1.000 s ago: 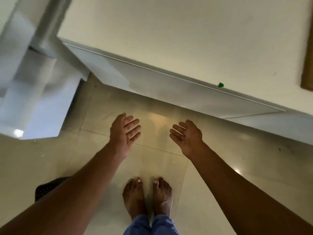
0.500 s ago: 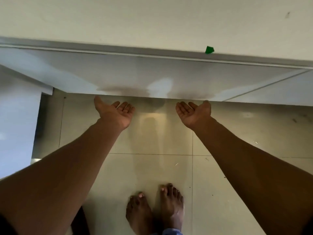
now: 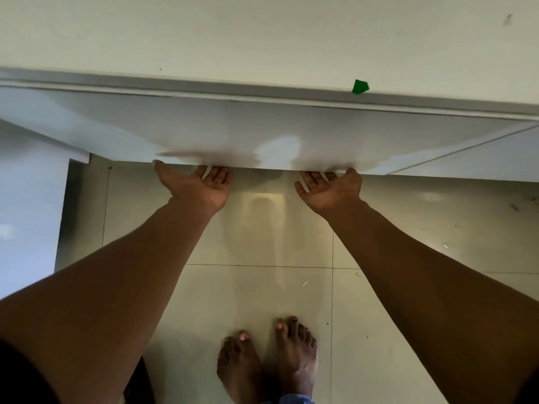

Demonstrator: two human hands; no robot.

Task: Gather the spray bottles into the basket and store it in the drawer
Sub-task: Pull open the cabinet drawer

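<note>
A wide white drawer front runs across the view below a pale countertop. My left hand is palm up, its fingertips tucked under the front's lower edge and its thumb against the face. My right hand holds the same edge in the same way, further right. A dark sliver at the bottom left, behind my left arm, may be the black basket; most of it is hidden. No spray bottles are in view.
A green scrap of tape sticks to the counter's front lip. Another white front adjoins on the right, and a white cabinet side stands at the left. My bare feet stand on the glossy tiled floor.
Both hands have reached forward from open air to the drawer front's lower edge and hooked under it. My view has turned to face the drawer squarely.
</note>
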